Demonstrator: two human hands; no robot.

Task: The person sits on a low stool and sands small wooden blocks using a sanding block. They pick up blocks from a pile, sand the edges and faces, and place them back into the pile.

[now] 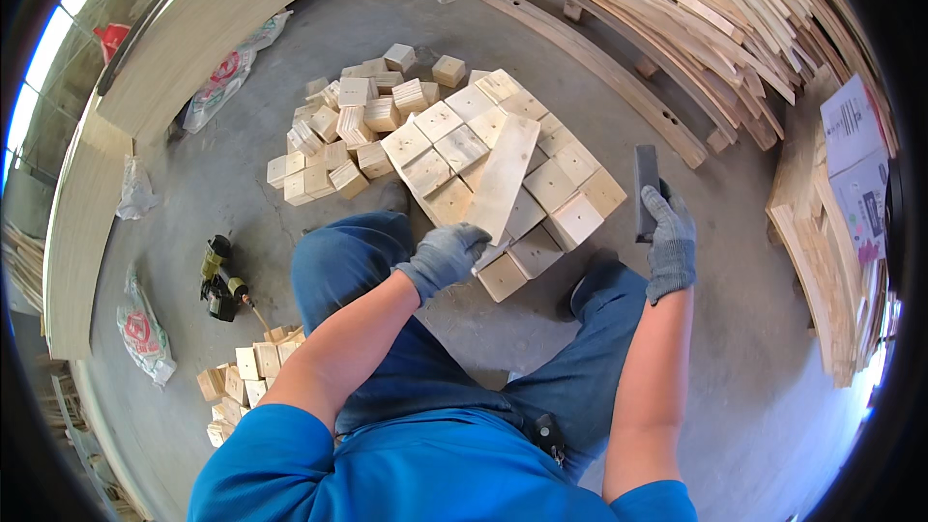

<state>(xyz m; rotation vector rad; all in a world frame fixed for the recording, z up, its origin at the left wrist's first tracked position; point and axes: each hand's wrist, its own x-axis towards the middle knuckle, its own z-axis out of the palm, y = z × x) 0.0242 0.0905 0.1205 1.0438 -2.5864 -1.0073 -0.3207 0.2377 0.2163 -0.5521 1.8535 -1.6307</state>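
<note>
My left hand (447,257), in a grey knit glove, is closed on the near end of a flat wooden board (507,174). The board lies slantwise across the top of a tight stack of square wooden blocks (576,162) between my feet. To the right of the stack my right hand (671,240), gloved too, grips a dark grey, flat, oblong sanding block (645,186), held upright and apart from the wood. Some fingers of each hand are hidden from view.
Loose wooden blocks (354,121) are heaped left of the stack, with another pile (253,367) by my left side. A yellow-and-black cordless power tool (218,280) is on the floor. Long wood strips (715,14) fill the far right, near a cardboard box (855,164).
</note>
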